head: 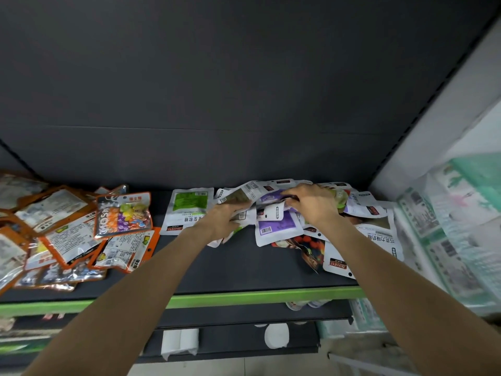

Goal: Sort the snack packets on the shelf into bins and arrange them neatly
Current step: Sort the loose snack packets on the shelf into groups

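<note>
A heap of white snack packets (pixel 374 234) with purple, green and red panels lies on the right half of the dark shelf (pixel 235 270). My left hand (pixel 226 217) grips a few white packets at the heap's left edge. My right hand (pixel 311 203) rests on top of the heap with its fingers curled on a purple-and-white packet (pixel 276 226). A single white packet with a green panel (pixel 187 210) lies flat just left of my left hand. A pile of orange-edged clear packets (pixel 67 234) covers the shelf's left end. No bin is in view.
The shelf has a green front edge (pixel 244 297) and a dark back panel (pixel 217 90). Lower shelves hold white items (pixel 276 335). Stacked green-and-white packages (pixel 455 226) fill the neighbouring shelf unit on the right.
</note>
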